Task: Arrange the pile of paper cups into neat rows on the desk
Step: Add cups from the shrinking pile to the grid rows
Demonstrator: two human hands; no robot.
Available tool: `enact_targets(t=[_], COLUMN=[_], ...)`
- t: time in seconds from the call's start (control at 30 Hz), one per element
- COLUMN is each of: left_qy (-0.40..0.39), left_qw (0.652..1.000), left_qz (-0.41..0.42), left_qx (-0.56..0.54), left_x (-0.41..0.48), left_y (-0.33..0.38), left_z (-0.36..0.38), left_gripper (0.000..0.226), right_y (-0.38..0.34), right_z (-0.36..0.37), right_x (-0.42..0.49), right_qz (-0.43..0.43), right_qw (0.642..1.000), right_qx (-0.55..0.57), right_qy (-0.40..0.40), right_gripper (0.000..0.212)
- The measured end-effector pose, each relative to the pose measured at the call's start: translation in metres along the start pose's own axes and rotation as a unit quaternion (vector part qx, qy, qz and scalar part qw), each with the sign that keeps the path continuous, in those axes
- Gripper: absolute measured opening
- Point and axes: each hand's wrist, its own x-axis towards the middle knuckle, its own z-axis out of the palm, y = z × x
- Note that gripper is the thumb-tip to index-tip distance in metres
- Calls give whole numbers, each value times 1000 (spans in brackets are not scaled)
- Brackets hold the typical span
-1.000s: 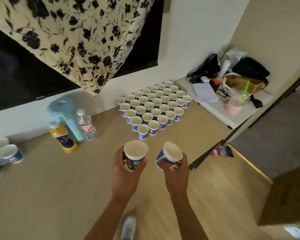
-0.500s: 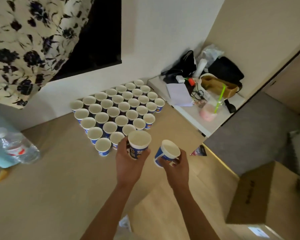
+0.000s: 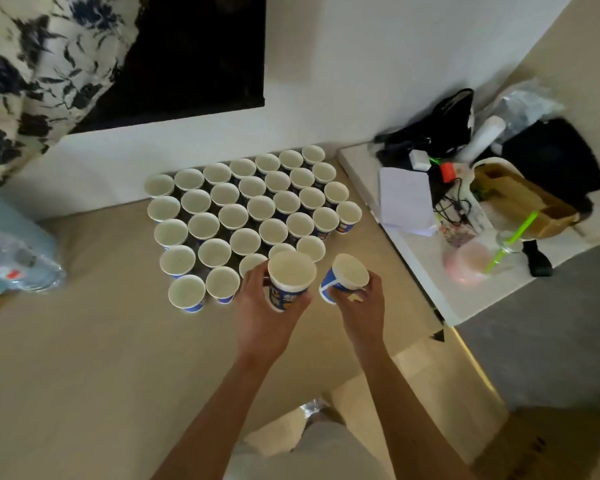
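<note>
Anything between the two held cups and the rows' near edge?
Nothing visible: left cup and right cup hang at the rows' near edge over the desk; left hand and right hand hide the spot beneath.

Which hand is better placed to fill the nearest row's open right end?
Probably the right hand: its tilted cup is nearest that gap; the left hand holds its upright cup over standing cups.

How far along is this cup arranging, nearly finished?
Done: a block of cups stands in neat rows on the desk. In hand: the left hand grips one cup, the right hand a second cup. Left: setting both down, probably at the nearest row's shorter right end.
</note>
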Motion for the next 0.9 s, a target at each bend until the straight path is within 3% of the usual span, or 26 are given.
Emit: enact_targets(t=[0.4, 0.6, 0.9], left_qy=[133, 162, 182], left_qw=[989, 984, 979], left_qz=[-66, -70, -77], left_qx=[27, 34, 52], left_x=[19, 20, 17], left_y=[20, 22, 26], left_z=[92, 115, 127], left_gripper=[63, 74, 73], right_y=[39, 61, 78], right_z=[-6, 6, 17], right_x=[163, 186, 194], right_qz=[-55, -82, -80], right_qw=[984, 973, 968], right_qx=[-91, -103, -106], right_qy=[-144, -187, -215], right_gripper=[52, 59, 57])
